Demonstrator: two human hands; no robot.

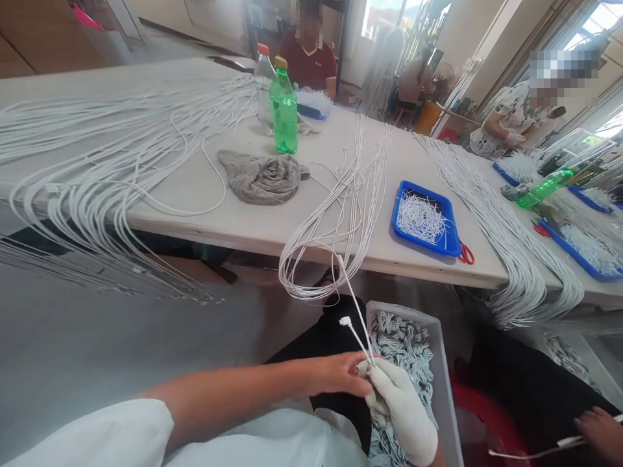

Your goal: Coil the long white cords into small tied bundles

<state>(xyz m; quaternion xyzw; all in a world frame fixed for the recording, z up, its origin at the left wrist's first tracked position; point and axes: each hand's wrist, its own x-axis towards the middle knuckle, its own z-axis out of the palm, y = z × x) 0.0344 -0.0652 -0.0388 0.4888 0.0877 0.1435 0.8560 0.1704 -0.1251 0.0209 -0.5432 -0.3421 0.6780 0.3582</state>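
Low at centre, over my lap, my right hand [402,402] wears a white glove and is closed around a white cable [357,301]. Two cable ends stick up from its grip. The shorter one carries a small white angled plug [345,322]; the longer one reaches toward the table edge. My left hand [343,375], bare, meets the glove from the left, its thumb and fingers curled in at the cable. The rest of the held cable is hidden by the hands. Ahead, a looped bundle of white cables [311,259] hangs over the table's front edge.
A grey crate [445,383] of coiled cables stands beneath my right hand. On the table [233,227] are a blue tray [452,243] of white ties, red scissors [466,253], a grey cloth [263,178], a green bottle [283,110] and more cable bundles [97,168]. Other people sit nearby.
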